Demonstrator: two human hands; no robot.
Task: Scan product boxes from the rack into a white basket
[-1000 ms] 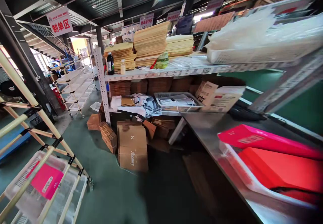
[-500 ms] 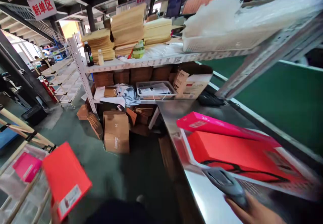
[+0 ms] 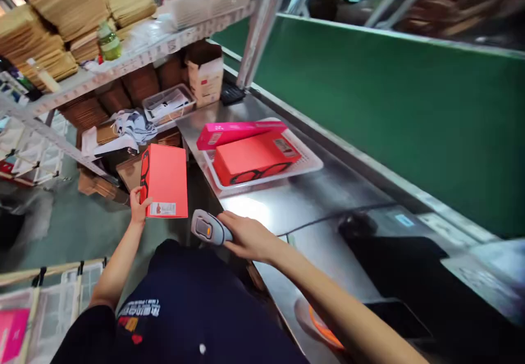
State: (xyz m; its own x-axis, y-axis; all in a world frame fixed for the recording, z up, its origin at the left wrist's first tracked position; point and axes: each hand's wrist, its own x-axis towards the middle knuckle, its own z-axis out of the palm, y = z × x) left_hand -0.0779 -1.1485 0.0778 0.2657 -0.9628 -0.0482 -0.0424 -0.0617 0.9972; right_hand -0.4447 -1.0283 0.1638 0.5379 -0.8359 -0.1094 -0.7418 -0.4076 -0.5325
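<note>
- Head view, looking down: a person stands at a steel workbench (image 3: 324,200), both hands out in front of the body.
- Left hand (image 3: 138,206) is closed on the lower left corner of an orange-red carton (image 3: 164,180), thumb across the front, holding it upright with its white label (image 3: 163,209) at the bottom edge.
- Right hand (image 3: 248,236) is wrapped around a grey handheld barcode scanner (image 3: 209,228), whose head points left toward the carton, just beside that label.
- Judged from this, the scanning step is in hand; a clean read would call for the scanner head to face the label squarely.
- Beyond the right hand, a white tray (image 3: 305,163) on the bench holds a second orange-red carton (image 3: 254,157) and a pink carton (image 3: 238,132).
- Farther right runs a green conveyor belt (image 3: 389,101).
</note>
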